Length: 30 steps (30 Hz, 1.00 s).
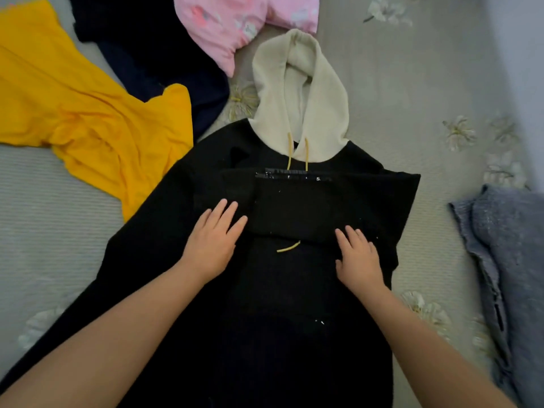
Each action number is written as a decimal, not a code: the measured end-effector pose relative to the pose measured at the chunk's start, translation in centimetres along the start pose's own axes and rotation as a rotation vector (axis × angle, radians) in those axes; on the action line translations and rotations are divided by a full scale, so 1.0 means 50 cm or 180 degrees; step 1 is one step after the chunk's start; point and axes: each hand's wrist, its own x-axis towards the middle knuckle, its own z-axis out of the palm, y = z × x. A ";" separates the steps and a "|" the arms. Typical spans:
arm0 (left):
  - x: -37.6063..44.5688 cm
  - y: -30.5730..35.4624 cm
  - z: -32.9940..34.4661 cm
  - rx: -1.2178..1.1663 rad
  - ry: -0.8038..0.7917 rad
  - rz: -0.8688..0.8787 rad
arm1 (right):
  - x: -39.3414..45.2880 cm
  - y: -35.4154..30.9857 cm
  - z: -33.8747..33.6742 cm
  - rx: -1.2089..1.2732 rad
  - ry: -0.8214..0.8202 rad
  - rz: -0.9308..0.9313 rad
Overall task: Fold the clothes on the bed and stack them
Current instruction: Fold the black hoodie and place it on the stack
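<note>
Black hoodie (265, 290) lies flat on the bed (397, 98), long axis running straight away from the person: hem nearest the camera, cream hood (300, 92) at the far end. A sleeve (309, 207) is folded crosswise over the chest, so it sits perpendicular to that axis.

Left hand (212, 242): fingers straight and spread, palm down, pressing the body of the hoodie just beside the left end of the folded sleeve. Holds nothing.

Right hand (357, 257): also flat, fingers extended, resting on the lower edge of the folded sleeve. Holds nothing. Both hands are about level across the garment, one either side of the centre line (a yellow drawstring end (288, 247) pokes out between them).

Key relation: the hoodie's left side still spreads wide toward the lower left, unfolded, and lies outboard of the left hand. The right side looks already squared. So the left hand is the nearer one for the next fold inward, probably. The hood lies far from both hands, along the axis.

Unfolded pile at far left: yellow garment (73, 98), dark navy garment (153, 54), pink garment (235, 22). Grey-blue item (506, 260) lies to the right, well apart from the hoodie.
</note>
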 end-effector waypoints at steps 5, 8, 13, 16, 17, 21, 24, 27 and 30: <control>0.075 -0.037 0.020 0.0672 -0.0529 0.0071 | 0.028 0.064 0.032 -0.0668 -0.0112 0.0358; 0.095 -0.060 -0.002 0.0826 -0.0480 0.0186 | 0.049 0.083 0.037 -0.0511 -0.0130 0.0472; 0.087 -0.114 -0.078 0.0701 0.0543 0.0622 | 0.037 0.076 0.054 0.0124 0.0246 -0.0027; 0.056 -0.140 -0.062 0.0839 -0.0721 0.0233 | 0.028 0.062 0.072 -0.0011 -0.0034 -0.0087; 0.047 -0.143 -0.050 0.0703 -0.1212 0.0076 | 0.032 0.058 0.074 -0.0068 -0.0166 -0.0026; 0.029 -0.140 -0.024 -0.0198 -0.1254 -0.0291 | 0.050 0.027 0.060 -0.0214 -0.0439 0.0289; -0.015 -0.135 -0.025 -0.0651 -0.0338 -0.0359 | 0.037 -0.031 0.042 -0.0271 -0.0378 0.0226; -0.108 -0.148 -0.007 -0.1100 0.0187 -0.0761 | -0.001 -0.128 0.036 -0.0110 -0.0230 -0.0386; -0.230 -0.188 0.033 -0.1108 0.0123 -0.1540 | -0.044 -0.240 0.039 0.0171 -0.0156 -0.1127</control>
